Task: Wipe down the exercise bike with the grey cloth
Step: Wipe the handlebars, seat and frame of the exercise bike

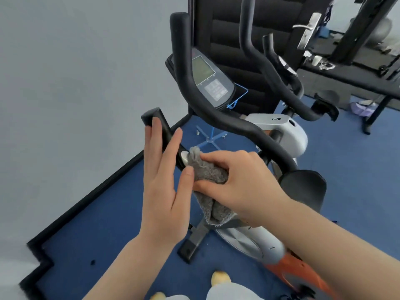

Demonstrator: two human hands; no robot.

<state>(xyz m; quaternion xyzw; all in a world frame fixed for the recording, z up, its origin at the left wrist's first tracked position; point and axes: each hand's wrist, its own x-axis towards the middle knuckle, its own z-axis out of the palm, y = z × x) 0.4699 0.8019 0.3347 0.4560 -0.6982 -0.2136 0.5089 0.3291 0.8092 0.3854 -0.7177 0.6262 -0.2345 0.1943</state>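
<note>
Head view: I look down on the exercise bike (pixel 279 135), which stands on a blue floor (pixel 112 224) beside a pale wall (pixel 75 72).

1. Left hand (pixel 161 191): I see it open, fingers extended and held close together, lying along the near handlebar grip (pixel 158 124). The fingertips reach almost to the grip's capped end. The thumb touches the cloth.
2. Right hand (pixel 240 182): it is closed around the grey cloth (pixel 211 172), with the fingers pressing the bunched fabric against the lower part of the same grip.
3. Grey cloth: it sits between the two hands, on the grip. One frayed corner sticks up above the right index finger; a folded tail hangs below the right palm.
4. Console (pixel 207 81): it is mounted above the hands, between the curved black handlebars (pixel 227 124), screen facing me.
5. Bike body: silver housing with an orange section (pixel 303 276) at lower right.

Yellow shoe tips (pixel 220 277) show at the bottom edge.
</note>
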